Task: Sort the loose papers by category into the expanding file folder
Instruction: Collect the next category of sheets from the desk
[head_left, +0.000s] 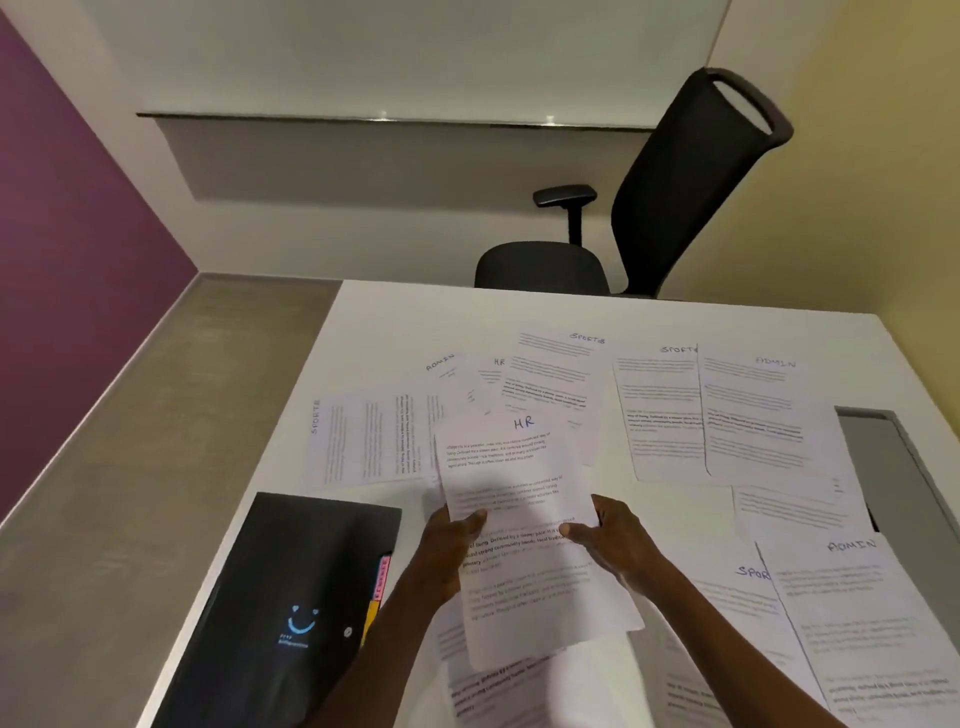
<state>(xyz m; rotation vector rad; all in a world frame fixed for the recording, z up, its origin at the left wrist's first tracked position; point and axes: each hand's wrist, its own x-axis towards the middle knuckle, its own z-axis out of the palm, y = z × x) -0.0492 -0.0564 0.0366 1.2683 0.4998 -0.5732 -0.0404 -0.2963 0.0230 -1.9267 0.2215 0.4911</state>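
Note:
A printed sheet headed HR (519, 467) is lifted above the white table (649, 322). My left hand (447, 551) grips its left edge with the thumb on top. At the sheet's right edge, my right hand (613, 540) pinches it the same way. A black expanding file folder (291, 597) lies shut at the front left, with pink and yellow tabs (378, 587) showing at its right side. Loose papers headed SPORTS (561, 374), ADMIN (758, 415) and HR (491, 376) are spread over the table.
A black office chair (675, 197) stands behind the table's far edge. A grey panel (883, 467) sits at the table's right side. The purple wall and grey floor lie to the left. More sheets (857, 623) overlap at the front right.

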